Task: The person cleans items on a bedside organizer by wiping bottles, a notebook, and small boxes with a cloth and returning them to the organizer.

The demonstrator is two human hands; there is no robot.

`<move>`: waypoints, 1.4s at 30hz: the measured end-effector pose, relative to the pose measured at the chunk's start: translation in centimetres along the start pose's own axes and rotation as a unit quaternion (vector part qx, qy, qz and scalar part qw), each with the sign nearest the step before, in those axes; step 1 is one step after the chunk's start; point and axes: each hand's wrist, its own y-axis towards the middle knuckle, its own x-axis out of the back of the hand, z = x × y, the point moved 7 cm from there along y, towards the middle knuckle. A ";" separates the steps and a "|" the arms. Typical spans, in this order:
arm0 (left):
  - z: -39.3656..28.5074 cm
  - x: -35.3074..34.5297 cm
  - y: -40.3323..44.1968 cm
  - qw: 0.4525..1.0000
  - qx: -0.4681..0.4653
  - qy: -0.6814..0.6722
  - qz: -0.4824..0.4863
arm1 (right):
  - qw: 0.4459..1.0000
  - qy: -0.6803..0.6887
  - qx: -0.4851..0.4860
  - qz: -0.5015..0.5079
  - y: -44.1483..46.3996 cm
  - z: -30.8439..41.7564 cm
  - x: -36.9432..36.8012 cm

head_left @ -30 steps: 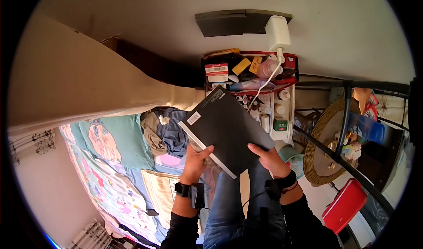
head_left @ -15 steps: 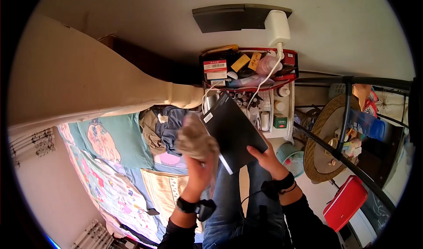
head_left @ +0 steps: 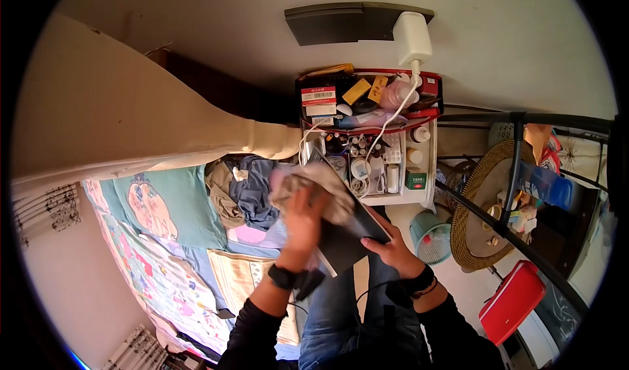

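My right hand grips a flat black book by its right edge, thumb on the cover, holding it tilted above my lap. Pressed onto the book's upper left part is a beige-grey cloth, bunched under my left hand. My left fingers are closed on that cloth and slightly blurred by motion. The cloth hides much of the cover.
Ahead stands a white organizer with bottles and small boxes, below a red-edged bin of packages. A bed with clothes is on the left. A mesh wastebasket and red case are right.
My left hand has moved the cloth up and right, from beside the book onto its cover. The book has tilted and shifted slightly in my right hand.
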 end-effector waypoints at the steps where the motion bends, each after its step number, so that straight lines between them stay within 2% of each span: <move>1: 1.9 0.4 1.1 0.999 0.037 -0.010 -0.019 | 1.000 0.008 -0.013 0.017 -0.2 0.6 -0.4; 2: 3.6 0.9 2.0 0.996 0.074 -0.020 -0.038 | 0.999 0.015 -0.026 0.034 -0.4 0.7 -0.8; 4: 5.6 0.9 2.7 0.982 0.160 -0.100 -0.002 | 0.999 0.017 -0.026 0.043 -0.5 0.4 -1.0; 6: 3.0 1.6 2.8 0.995 0.091 -0.022 -0.019 | 0.999 0.044 -0.023 0.015 -0.2 0.3 -0.9; 8: -0.4 0.4 0.8 0.996 0.074 -0.047 0.027 | 0.999 0.039 -0.011 -0.006 0.2 -0.6 -0.8; 10: -5.1 0.0 -1.4 0.990 -0.007 -0.110 0.089 | 0.998 0.007 0.045 -0.045 0.4 -4.1 0.5; 11: -6.6 -0.2 -2.4 0.981 -0.028 -0.145 0.122 | 0.997 0.075 0.008 -0.024 0.3 -5.0 1.0; 12: -7.6 0.3 -2.8 0.985 -0.035 -0.122 0.118 | 0.989 0.141 -0.031 -0.008 0.2 -5.9 1.4; 13: -7.3 0.5 -2.8 0.978 -0.014 -0.152 0.140 | 0.944 0.314 -0.101 0.002 -0.3 -7.6 1.3; 14: -6.8 0.7 -2.9 0.969 0.008 -0.184 0.163 | 0.863 0.475 -0.170 0.010 -1.0 -9.0 1.0; 15: -5.8 0.7 -2.7 0.975 -0.001 -0.177 0.136 | 0.863 0.475 -0.172 0.011 -1.1 -7.4 0.4; 16: -4.4 0.3 -2.3 0.979 -0.013 -0.170 0.108 | 0.970 0.224 -0.098 0.009 -0.7 -3.6 0.2; 17: -2.2 -0.1 -2.0 0.985 0.035 -0.158 0.066 | 0.999 -0.046 -0.015 0.007 -0.5 -0.5 0.0; 18: 0.1 -0.3 -1.3 0.992 0.040 -0.111 0.045 | 0.999 -0.048 -0.013 0.008 -0.6 -0.1 0.0; 19: 2.3 -0.2 -0.4 0.988 0.077 -0.120 0.050 | 1.000 0.007 -0.020 0.015 -0.9 -0.1 -0.1; 20: 4.4 -0.1 0.2 0.983 0.098 -0.143 0.067 | 0.997 0.063 -0.027 0.023 -1.3 -0.2 -0.3; 22: 6.4 -0.1 -0.2 0.943 0.149 -0.273 0.116 | 0.996 0.077 -0.054 -0.003 -1.8 -0.6 0.2; 23: 6.5 0.3 -0.5 0.943 0.150 -0.273 0.116 | 0.976 0.203 -0.079 -0.024 -1.8 -0.5 0.5; 24: 5.2 1.0 -0.8 0.949 0.079 -0.276 0.133 | 0.939 0.326 -0.102 -0.045 -1.8 -0.5 0.6; 25: 3.7 1.6 -1.3 0.949 0.007 -0.277 0.150 | 0.915 0.380 -0.115 -0.068 -1.5 -1.0 0.8; 26: 1.7 2.0 -2.0 0.948 -0.086 -0.238 0.192 | 0.915 0.381 -0.114 -0.068 -1.1 -1.1 1.1; 28: -0.7 2.1 -3.4 0.936 -0.055 -0.218 0.272 | 0.888 0.402 -0.212 -0.064 -1.2 -2.9 1.5; 30: -0.8 1.4 -5.7 0.932 -0.029 -0.221 0.284 | 0.874 0.420 -0.238 -0.060 -1.2 -4.2 2.1; 32: -0.3 0.5 -7.2 0.928 -0.002 -0.226 0.297 | 0.846 0.434 -0.308 -0.019 -2.0 -5.1 1.5; 35: 0.6 -0.3 -8.8 0.933 -0.009 -0.171 0.318 | 0.841 0.418 -0.343 -0.032 -2.9 -7.2 1.4; 36: 0.8 -0.6 -9.3 0.932 -0.013 -0.173 0.317 | 0.849 0.365 -0.381 0.004 -2.8 -6.2 1.1; 38: 2.2 -1.1 -10.1 0.909 0.060 -0.261 0.320 | 0.885 0.283 -0.369 -0.007 -1.9 -5.2 1.6; 39: 2.5 -0.8 -10.1 0.907 0.073 -0.263 0.322 | 0.886 0.283 -0.368 -0.008 -1.5 -5.1 1.3; 40: 2.5 -0.3 -9.9 0.907 0.073 -0.262 0.322 | 0.978 0.059 -0.178 -0.091 0.2 -3.0 3.3; 41: 2.7 0.4 -9.5 0.913 0.079 -0.259 0.305 | 0.971 -0.171 0.030 -0.166 0.9 0.4 3.9; 42: 2.8 1.0 -9.0 0.919 0.084 -0.257 0.287 | 0.971 -0.170 0.032 -0.167 1.4 1.4 3.6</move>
